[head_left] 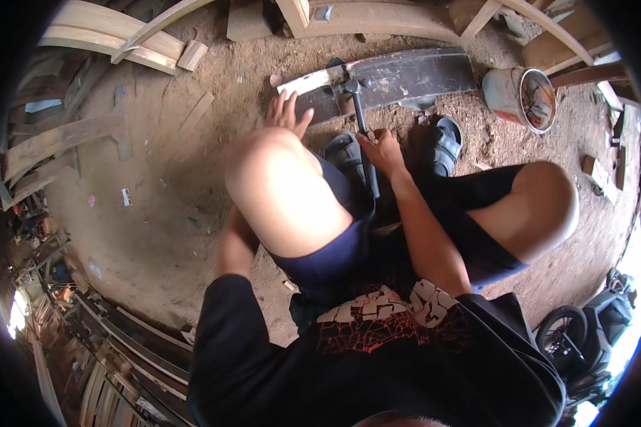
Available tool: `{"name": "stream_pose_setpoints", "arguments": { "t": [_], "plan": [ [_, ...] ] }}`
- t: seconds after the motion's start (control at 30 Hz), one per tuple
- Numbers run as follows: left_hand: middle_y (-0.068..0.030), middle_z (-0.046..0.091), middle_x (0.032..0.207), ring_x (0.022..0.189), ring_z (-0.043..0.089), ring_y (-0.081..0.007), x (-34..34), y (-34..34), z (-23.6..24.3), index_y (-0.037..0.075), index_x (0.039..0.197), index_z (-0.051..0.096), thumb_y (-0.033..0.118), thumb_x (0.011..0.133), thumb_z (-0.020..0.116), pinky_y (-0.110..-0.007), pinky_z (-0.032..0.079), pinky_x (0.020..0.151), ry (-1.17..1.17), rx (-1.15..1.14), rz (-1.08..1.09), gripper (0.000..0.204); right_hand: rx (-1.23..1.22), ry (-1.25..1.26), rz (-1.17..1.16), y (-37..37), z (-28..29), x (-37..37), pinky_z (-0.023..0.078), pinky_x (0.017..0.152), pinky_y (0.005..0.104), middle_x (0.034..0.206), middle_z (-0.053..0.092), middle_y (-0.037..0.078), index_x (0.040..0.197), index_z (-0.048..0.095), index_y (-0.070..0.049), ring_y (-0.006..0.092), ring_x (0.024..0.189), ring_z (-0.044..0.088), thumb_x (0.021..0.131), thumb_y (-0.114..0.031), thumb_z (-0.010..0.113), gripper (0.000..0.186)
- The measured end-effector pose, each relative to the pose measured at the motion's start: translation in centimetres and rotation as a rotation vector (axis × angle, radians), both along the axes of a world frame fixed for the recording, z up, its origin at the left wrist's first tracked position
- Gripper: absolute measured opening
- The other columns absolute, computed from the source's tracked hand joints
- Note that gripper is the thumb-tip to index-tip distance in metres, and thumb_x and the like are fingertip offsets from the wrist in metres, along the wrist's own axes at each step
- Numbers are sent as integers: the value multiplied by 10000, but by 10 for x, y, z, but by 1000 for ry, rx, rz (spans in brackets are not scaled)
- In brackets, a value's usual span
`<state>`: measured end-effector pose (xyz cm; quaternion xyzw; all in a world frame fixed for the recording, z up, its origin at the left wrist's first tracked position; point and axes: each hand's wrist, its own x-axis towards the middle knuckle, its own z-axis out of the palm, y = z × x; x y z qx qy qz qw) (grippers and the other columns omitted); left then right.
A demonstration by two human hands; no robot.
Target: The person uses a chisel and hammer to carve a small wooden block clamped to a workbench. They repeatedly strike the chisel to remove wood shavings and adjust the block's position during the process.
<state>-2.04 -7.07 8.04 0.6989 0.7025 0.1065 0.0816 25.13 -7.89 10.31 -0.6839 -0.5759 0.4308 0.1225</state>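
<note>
My right hand [382,151] is closed round the dark handle of a hammer [357,107]. The hammer's head lies over a long dark board [424,75] on the ground, by the right end of a pale wood strip [310,81]. With fingers spread, my left hand [288,115] rests at the board's left end, its fingertips at the strip. I cannot tell how firmly they press on it. Part of the left hand's wrist is hidden behind my raised knee. Between my sandalled feet and the board lies loose debris.
A dirty white bucket [520,97] with things inside stands right of the board. Curved wooden pieces [377,20] line the far side. Wood scraps [64,146] are heaped at the left, and long planks [124,327] at the lower left. A motorbike [591,327] is parked at the lower right.
</note>
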Motion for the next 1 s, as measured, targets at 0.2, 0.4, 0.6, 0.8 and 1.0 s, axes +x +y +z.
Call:
{"name": "stream_pose_setpoints", "arguments": {
  "t": [0.2, 0.4, 0.6, 0.8, 1.0],
  "plan": [
    [-130, 215, 1697, 1582, 133, -352, -1, 68, -58, 119, 1639, 199, 559, 1008, 432, -680, 101, 1236, 65, -53, 204, 804, -196, 17, 101, 33, -37, -26, 500, 953, 516, 1035, 690, 351, 1115, 686, 41, 509, 1087, 647, 1017, -596, 476, 677],
    [-96, 272, 1690, 1584, 163, -314, 14, 60, -64, 133, 1649, 213, 526, 958, 470, -654, 93, 1232, 57, -25, 244, 835, -285, 296, -36, 22, -23, -26, 530, 599, 436, 643, 644, 170, 911, 628, 30, 288, 578, 675, 1090, -488, 405, 592],
    [-78, 319, 1665, 1552, 252, -299, 12, 64, -63, 161, 1638, 244, 525, 944, 490, -646, 151, 1220, 60, -9, 262, 821, -181, 145, -106, 30, 3, -58, 503, 655, 553, 706, 655, 277, 911, 625, 48, 473, 700, 676, 1088, -387, 432, 508],
    [-80, 345, 1647, 1528, 300, -311, 12, 66, -64, 170, 1629, 267, 525, 935, 513, -667, 196, 1193, 53, -4, 258, 818, -325, 333, -235, 24, -9, -47, 464, 494, 443, 615, 585, 134, 972, 623, 36, 295, 511, 600, 1091, -409, 463, 487],
    [-77, 360, 1638, 1526, 305, -306, 11, 66, -65, 185, 1626, 275, 534, 924, 513, -661, 201, 1193, 47, 2, 270, 820, -460, 545, -359, 29, 2, -48, 371, 388, 278, 595, 458, -4, 975, 571, -2, 89, 425, 429, 1108, -421, 459, 454]
  ]
}}
